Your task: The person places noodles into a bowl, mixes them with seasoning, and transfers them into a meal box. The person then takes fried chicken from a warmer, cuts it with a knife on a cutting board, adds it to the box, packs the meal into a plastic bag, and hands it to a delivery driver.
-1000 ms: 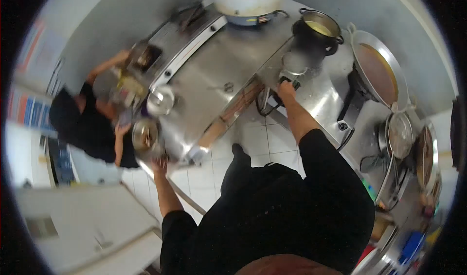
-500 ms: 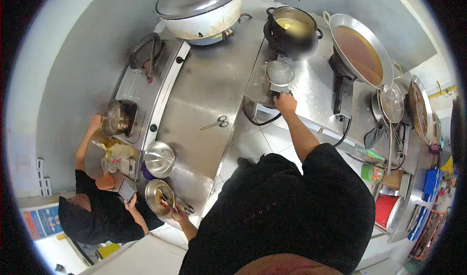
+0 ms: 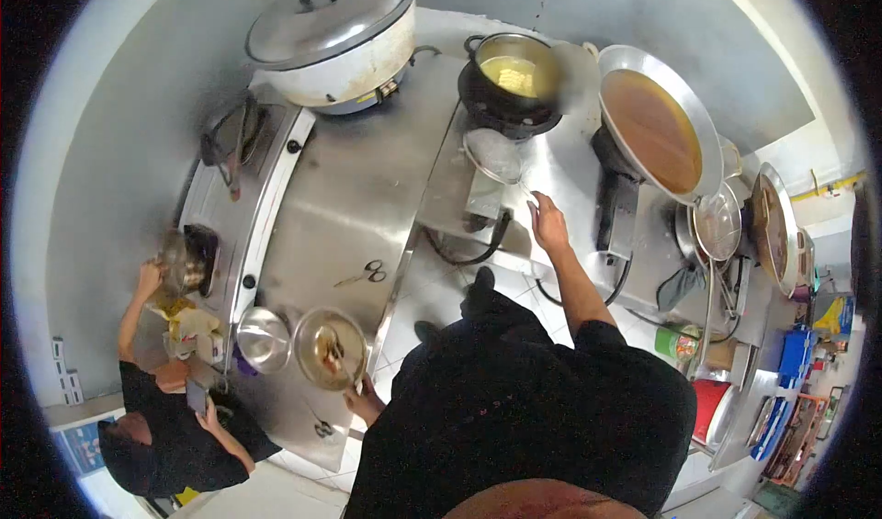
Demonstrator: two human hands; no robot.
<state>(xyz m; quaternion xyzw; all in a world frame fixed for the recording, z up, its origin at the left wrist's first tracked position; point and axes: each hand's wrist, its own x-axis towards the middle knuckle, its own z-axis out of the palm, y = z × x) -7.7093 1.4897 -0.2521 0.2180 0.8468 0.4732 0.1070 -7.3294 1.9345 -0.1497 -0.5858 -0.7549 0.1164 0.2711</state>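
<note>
My left hand [image 3: 364, 400] grips the rim of a metal bowl [image 3: 310, 365] with some brown and red food in it, held over the steel counter. My right hand [image 3: 549, 225] holds the thin handle of a strainer [image 3: 494, 156], whose mesh hangs in front of the black stove. Behind the strainer, a dark-handled pot [image 3: 507, 47] sits on that stove with noodles [image 3: 516, 81] in yellowish liquid. Another metal bowl [image 3: 263, 340] stands left of the held bowl.
A large lidded cooker [image 3: 344, 69] stands at the back. Scissors [image 3: 372, 272] lie on the counter [image 3: 358, 170]. To the right are a wide pan of brown liquid [image 3: 650, 131] and another strainer [image 3: 718, 222]. At left a co-worker [image 3: 175, 436] holds a pot handle and a phone.
The view has shifted. My left hand has brought the bowl from beyond the other bowl to its right. My right hand has lifted the strainer, and noodles now show in the pot.
</note>
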